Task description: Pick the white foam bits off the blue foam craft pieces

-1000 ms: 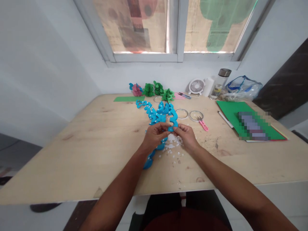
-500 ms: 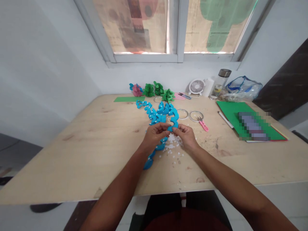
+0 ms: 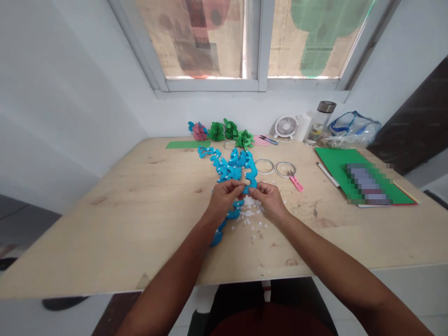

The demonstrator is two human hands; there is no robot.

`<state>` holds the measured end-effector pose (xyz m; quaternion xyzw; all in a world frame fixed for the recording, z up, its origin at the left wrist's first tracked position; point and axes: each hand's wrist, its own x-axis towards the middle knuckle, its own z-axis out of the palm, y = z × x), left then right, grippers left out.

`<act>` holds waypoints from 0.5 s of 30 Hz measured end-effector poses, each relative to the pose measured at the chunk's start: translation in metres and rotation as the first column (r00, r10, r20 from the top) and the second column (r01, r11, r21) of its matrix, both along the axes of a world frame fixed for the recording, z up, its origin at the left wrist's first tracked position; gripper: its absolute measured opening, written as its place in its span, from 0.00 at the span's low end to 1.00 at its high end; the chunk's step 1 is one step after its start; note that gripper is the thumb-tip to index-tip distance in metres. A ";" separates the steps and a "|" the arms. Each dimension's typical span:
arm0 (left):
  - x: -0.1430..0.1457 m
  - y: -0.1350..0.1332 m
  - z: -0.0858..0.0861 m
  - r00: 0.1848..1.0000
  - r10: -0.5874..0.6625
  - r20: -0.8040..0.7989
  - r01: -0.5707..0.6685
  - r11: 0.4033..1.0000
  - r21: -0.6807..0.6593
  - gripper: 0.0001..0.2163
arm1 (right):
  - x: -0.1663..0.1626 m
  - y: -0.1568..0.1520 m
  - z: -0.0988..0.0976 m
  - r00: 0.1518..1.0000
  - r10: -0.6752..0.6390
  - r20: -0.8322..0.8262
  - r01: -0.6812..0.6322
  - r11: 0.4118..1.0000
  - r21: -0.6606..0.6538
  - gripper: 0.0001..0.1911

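A chain of blue paper cut-out pieces (image 3: pixel 229 167) lies down the middle of the wooden table (image 3: pixel 115 214). My left hand (image 3: pixel 224 198) and my right hand (image 3: pixel 268 198) meet over it, each pinching one blue piece (image 3: pixel 250 179) of the chain between thumb and fingers. Small white paper scraps (image 3: pixel 252 212) are scattered on the table just under and in front of both hands. More blue pieces trail from beneath my left wrist toward the table's near edge.
Green and pink paper flowers (image 3: pixel 224 130) sit at the back by the wall. Two tape rings (image 3: pixel 275 166), pink snips (image 3: pixel 296 181), a pen and a green paper stack (image 3: pixel 339 163) lie to the right. A small fan (image 3: pixel 286 125), bottle (image 3: pixel 320 120) and plastic bag stand behind.
Both hands have shifted slightly up and to the left while still pinching the blue piece. The rest of the table is unchanged.
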<state>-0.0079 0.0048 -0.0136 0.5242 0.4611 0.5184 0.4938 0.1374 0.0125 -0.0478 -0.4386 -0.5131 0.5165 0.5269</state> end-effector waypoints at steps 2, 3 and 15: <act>0.000 0.000 -0.001 1.000 0.010 -0.022 -0.010 1.000 0.008 0.10 | 0.000 0.000 0.001 1.000 0.015 -0.016 -0.015 1.000 -0.002 0.18; 0.000 0.001 0.000 0.999 0.013 -0.029 -0.013 1.000 0.011 0.10 | 0.001 0.000 0.002 0.999 0.021 -0.028 -0.021 1.000 0.000 0.18; -0.010 0.007 -0.010 0.991 -0.124 0.044 0.131 0.964 -0.233 0.10 | 0.002 0.000 0.002 0.996 0.047 0.074 -0.052 0.996 0.075 0.19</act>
